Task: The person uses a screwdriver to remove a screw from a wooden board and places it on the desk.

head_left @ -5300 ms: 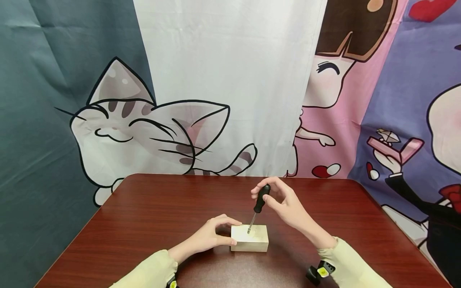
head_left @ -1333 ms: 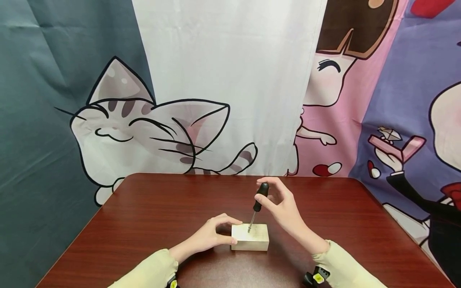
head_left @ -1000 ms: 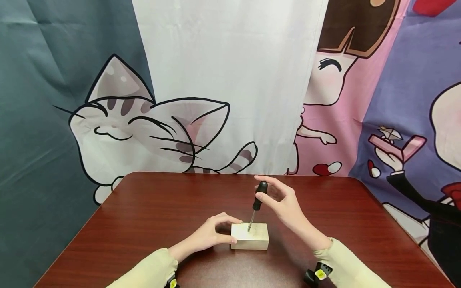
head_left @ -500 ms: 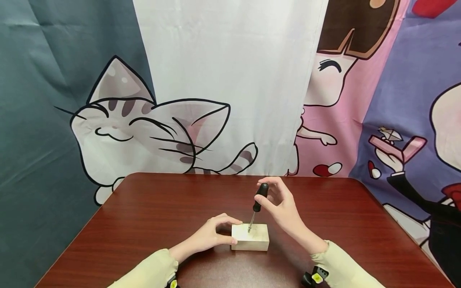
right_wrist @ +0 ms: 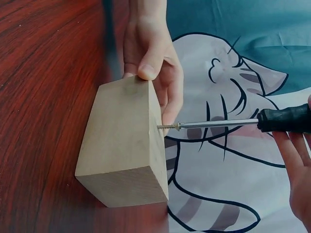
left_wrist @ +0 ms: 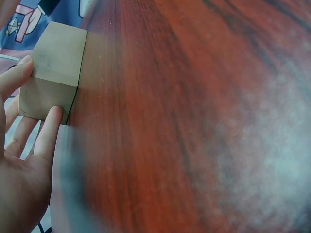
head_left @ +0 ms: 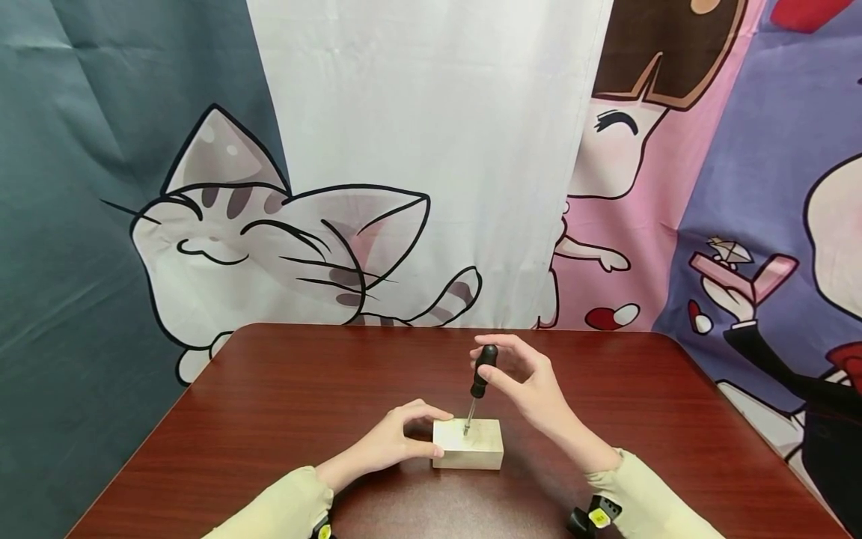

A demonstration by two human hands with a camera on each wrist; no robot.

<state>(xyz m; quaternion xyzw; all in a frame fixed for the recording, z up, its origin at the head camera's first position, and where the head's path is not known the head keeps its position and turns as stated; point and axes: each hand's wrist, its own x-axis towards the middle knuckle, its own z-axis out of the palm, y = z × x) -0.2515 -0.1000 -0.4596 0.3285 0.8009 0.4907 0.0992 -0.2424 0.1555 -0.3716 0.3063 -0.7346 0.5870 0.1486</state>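
Note:
A pale wooden block (head_left: 481, 453) lies on the table. My left hand (head_left: 387, 442) grips its left end, thumb on the front face and fingers at the back; the left wrist view shows fingertips against the block (left_wrist: 60, 53). Between the thumb and fingers of my right hand (head_left: 535, 385) is the black handle of a screwdriver (head_left: 482, 374), leaning slightly right above the block. In the right wrist view its metal shaft meets the head of a screw (right_wrist: 167, 126). The screw's tip is in the block's upper face, and much of its thread still shows outside the wood.
The reddish-brown wooden table (head_left: 283, 389) surrounds the block, with its far edge behind my hands. A cartoon-printed curtain (head_left: 431, 112) hangs beyond it. A dark device is strapped at each cuff, such as the right wrist device (head_left: 595, 516).
My right fingers shift around the handle, curling and then extending again, and the handle's top has moved slightly left. The left hand and block stay in place.

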